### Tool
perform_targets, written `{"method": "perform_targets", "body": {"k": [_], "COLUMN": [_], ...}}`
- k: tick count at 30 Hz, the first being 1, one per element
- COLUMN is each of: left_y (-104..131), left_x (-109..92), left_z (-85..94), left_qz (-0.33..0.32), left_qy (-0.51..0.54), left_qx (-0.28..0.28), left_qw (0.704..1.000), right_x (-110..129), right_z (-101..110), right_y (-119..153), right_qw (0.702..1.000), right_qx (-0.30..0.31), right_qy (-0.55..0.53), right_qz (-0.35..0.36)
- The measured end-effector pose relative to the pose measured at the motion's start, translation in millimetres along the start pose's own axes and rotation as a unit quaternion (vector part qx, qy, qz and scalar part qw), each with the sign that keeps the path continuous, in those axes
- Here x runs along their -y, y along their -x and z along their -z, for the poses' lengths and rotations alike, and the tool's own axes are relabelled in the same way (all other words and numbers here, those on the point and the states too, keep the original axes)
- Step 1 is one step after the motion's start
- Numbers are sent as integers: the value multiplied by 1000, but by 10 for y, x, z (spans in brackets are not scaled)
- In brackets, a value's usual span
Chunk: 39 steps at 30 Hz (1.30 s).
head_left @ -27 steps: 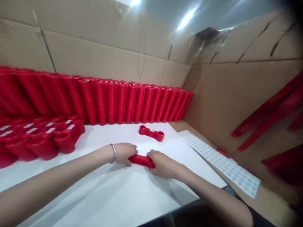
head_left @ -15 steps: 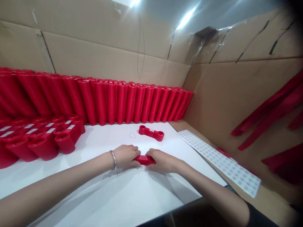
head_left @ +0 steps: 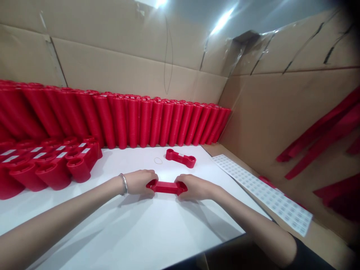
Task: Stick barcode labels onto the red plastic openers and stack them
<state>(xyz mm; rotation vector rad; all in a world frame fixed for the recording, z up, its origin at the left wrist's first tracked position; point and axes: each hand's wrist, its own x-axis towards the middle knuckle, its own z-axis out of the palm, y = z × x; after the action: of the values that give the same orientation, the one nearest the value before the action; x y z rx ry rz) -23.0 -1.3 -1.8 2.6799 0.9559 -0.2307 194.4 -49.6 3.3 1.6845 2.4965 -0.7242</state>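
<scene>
A red plastic part with a round ring at each end is held level over the white table. My left hand is closed around its left ring, and my right hand grips the right ring. The middle bar shows between both hands. Just beyond them lies a similar red part with a small white label on it. A thin loop rests to the left of that labelled part.
Tall stacks of red parts line the cardboard wall. Shorter labelled stacks stand at the left. On the right, a sheet of labels lies across the edge of the white table.
My left hand has moved left along the held red part to its left end, so more of the bar shows. My right hand has hardly moved.
</scene>
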Motion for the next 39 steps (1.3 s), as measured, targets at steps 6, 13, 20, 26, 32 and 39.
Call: {"method": "perform_targets", "body": {"k": [6,13,20,26,32,39], "left_y": [-31,-73,-25,-20,2,-127], "left_x": [-101,-194,-194,-188,-278,-429], "left_z": [-44,-104,-172,-210,-177,-74], "left_qz": [22,27,4,-16,-31,-64], "left_qy": [-37,-83,-91,-87,-94,-148], "left_qx": [17,20,-30,-44,-58,-65], "left_qw": [999,996,995,995,993,985], "right_x": [87,229,191,155,123,-57], "right_z": [-61,-64,-77,-72,-80,74], "right_y": [-22,-51,5,63,173,438], "right_qw": [998,993,995,997,999,976], "right_qx": [22,55,24,15,-5,119], "right_qy": [50,96,89,73,37,-181], "right_qz": [-35,-44,-26,-16,-32,-14]}}
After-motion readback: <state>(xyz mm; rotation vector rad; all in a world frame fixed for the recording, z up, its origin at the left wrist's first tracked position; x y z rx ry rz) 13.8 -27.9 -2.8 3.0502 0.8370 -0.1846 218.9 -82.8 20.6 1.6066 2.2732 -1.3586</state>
